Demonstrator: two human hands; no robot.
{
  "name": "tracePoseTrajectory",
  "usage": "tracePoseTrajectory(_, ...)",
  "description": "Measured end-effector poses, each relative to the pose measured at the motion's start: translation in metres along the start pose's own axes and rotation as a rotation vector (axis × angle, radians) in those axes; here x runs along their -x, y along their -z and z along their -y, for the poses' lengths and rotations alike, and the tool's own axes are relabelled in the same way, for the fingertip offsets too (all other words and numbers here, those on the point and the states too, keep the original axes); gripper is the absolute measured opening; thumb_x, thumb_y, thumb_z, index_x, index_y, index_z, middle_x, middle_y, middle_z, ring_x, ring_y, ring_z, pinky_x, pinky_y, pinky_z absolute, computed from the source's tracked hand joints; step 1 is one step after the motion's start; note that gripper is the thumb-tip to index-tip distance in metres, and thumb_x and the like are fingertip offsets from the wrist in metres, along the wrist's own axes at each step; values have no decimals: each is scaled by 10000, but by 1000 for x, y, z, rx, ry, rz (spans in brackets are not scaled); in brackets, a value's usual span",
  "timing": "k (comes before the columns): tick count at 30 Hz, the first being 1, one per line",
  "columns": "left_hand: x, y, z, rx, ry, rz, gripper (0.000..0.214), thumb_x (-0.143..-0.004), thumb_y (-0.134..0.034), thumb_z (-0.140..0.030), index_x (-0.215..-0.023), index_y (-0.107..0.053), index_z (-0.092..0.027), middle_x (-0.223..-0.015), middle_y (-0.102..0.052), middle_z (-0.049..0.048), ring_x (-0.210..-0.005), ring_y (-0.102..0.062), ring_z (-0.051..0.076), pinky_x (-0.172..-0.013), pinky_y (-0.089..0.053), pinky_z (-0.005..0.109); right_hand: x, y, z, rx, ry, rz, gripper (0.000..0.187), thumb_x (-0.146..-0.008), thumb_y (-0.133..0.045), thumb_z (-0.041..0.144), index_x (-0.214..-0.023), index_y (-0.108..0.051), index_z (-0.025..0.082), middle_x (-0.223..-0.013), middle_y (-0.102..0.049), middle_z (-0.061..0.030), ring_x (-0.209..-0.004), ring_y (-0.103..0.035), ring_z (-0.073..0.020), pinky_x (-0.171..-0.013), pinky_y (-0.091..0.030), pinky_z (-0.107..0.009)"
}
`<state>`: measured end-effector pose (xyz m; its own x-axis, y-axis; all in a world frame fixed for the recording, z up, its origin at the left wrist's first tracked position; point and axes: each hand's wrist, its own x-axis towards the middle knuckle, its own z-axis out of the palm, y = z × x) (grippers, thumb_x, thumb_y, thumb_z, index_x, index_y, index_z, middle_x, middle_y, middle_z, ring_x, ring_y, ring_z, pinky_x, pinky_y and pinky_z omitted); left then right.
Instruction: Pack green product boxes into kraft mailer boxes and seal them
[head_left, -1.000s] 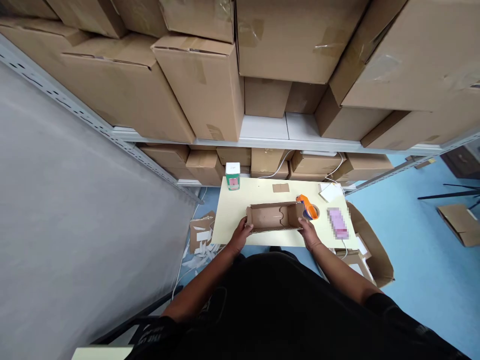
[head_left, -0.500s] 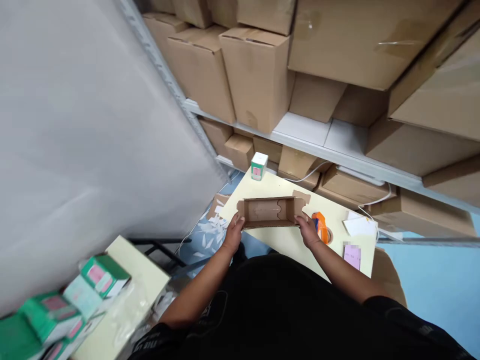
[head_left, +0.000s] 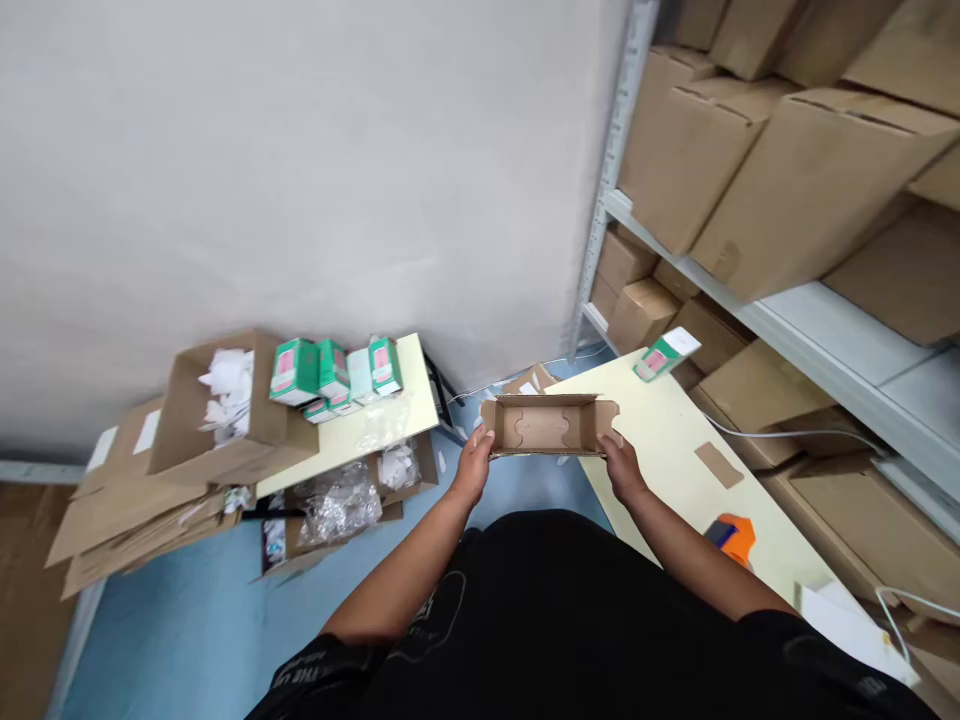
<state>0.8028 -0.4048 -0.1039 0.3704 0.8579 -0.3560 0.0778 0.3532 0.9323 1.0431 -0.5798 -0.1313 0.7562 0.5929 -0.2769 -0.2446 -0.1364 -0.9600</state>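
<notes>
I hold a small open brown cardboard box [head_left: 547, 425] between both hands, lifted off the edge of the pale yellow table [head_left: 675, 440]. My left hand [head_left: 474, 465] grips its left end and my right hand [head_left: 621, 468] grips its right end. The box is empty, its inside facing me. To the left, a second pale table [head_left: 405, 410] carries several green and pink small boxes [head_left: 334, 370].
One green and pink box [head_left: 664, 352] lies at the yellow table's far end. An orange tape dispenser [head_left: 731, 535] and a brown tape strip [head_left: 718, 465] rest on the table. An open carton with white stuffing [head_left: 217, 400], flat cardboard, plastic bags and shelves of cartons [head_left: 757, 170] surround me.
My view has swung left, from the shelves toward the wall and the side table. The box has come off the yellow table with both hands still on its ends.
</notes>
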Motion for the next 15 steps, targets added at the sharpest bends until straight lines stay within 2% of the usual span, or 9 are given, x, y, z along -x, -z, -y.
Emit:
tracePoseTrajectory(4,17,61,-1,65,35,-114,578,-890,-716,-517,-1377,-649,-214,-1501,-619,147,-1397,-566,374,-1118,-491,528,11,-54,-3,61,-6,95,506,-784,-760,570,-1170,-749,242,-1107,-801,-59,-1177,-688,-339,-1041,-521,-477)
tracePoseTrajectory(8,32,130,0,95,29,-163,589,-897,-713,-539,-1390,-640,-224,-1499,-615,147,-1401,-566,378,-1065,-533,503,35,-117,-9,91,-2,183,478,-777,-763,561,-1132,-768,241,-1118,-805,-74,-1179,-689,-354,-1040,-526,-478)
tracePoseTrajectory(15,50,253,2,120,-6,-224,627,-899,-700,-606,-1385,-642,-214,-1456,-645,152,-1367,-597,353,-1060,-537,476,89,-229,-25,108,-23,215,437,-726,-784,546,-1027,-788,229,-1070,-811,-79,-1137,-703,-367,-1039,-526,-482)
